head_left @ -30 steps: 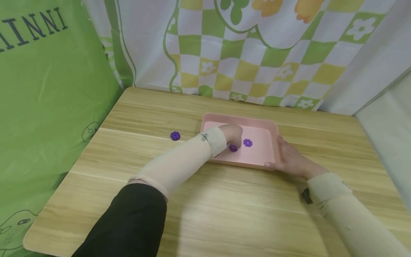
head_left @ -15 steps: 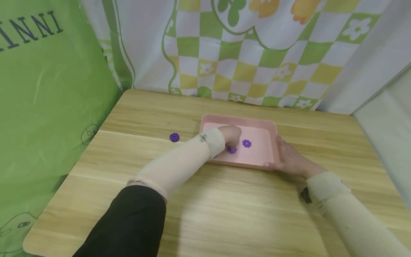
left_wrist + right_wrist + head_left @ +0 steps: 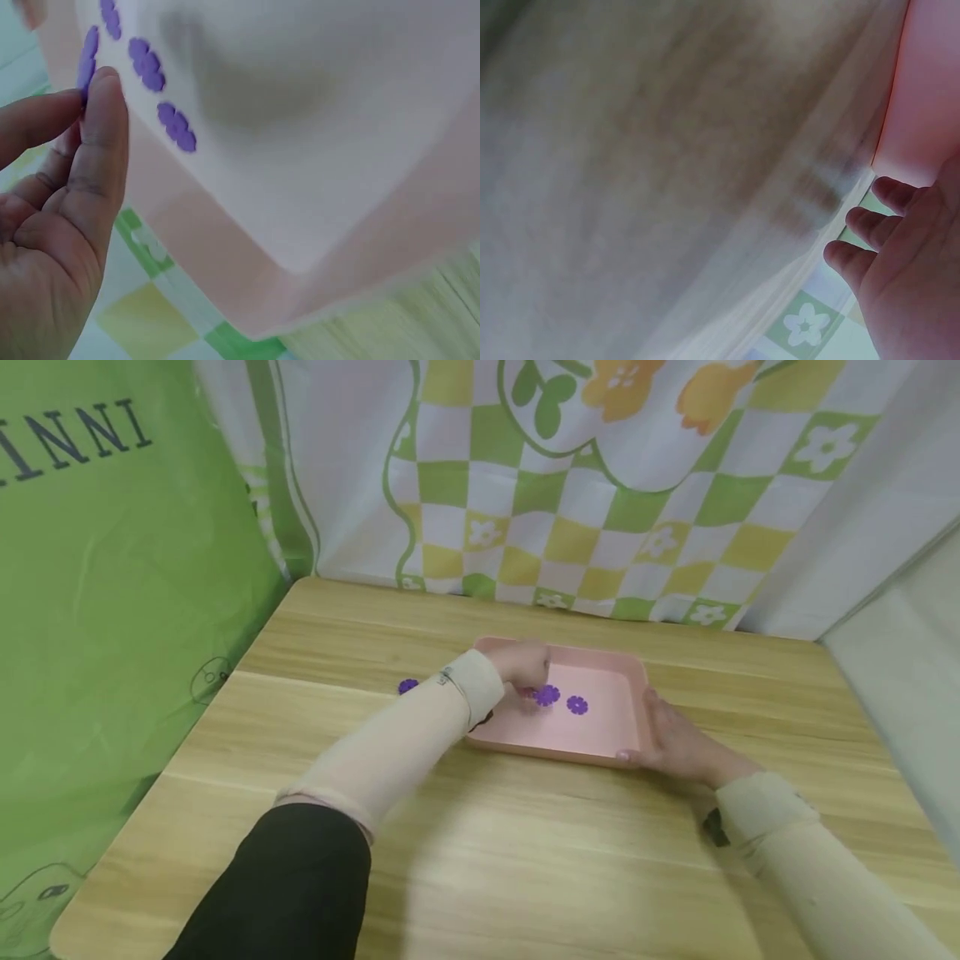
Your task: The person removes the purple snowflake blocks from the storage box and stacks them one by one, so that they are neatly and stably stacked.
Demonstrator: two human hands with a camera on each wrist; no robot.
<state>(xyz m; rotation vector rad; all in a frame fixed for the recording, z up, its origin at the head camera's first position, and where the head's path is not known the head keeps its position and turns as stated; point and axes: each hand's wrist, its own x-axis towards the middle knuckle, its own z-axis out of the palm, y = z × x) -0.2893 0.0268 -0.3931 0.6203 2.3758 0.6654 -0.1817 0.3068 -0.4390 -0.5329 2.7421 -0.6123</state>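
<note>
My left hand is over the left half of a shallow pink tray, pinching a purple flower-shaped disc between thumb and fingertips. That disc stands on edge in the left wrist view, close over the tray floor. Beyond it in the same view lie more purple discs on the tray floor. One such disc shows flat in the middle of the tray in the head view. My right hand holds the tray's near right corner, thumb at the front wall, fingers along the right side.
Another purple disc lies on the wooden table left of the tray, partly covered by the left sleeve. A checkered curtain hangs behind the table, and a green cloth hangs along its left side.
My left hand has risen a little and shifted left, raising a purple disc from the tray floor. My right hand stays at the tray corner. The head view has tilted slightly.
</note>
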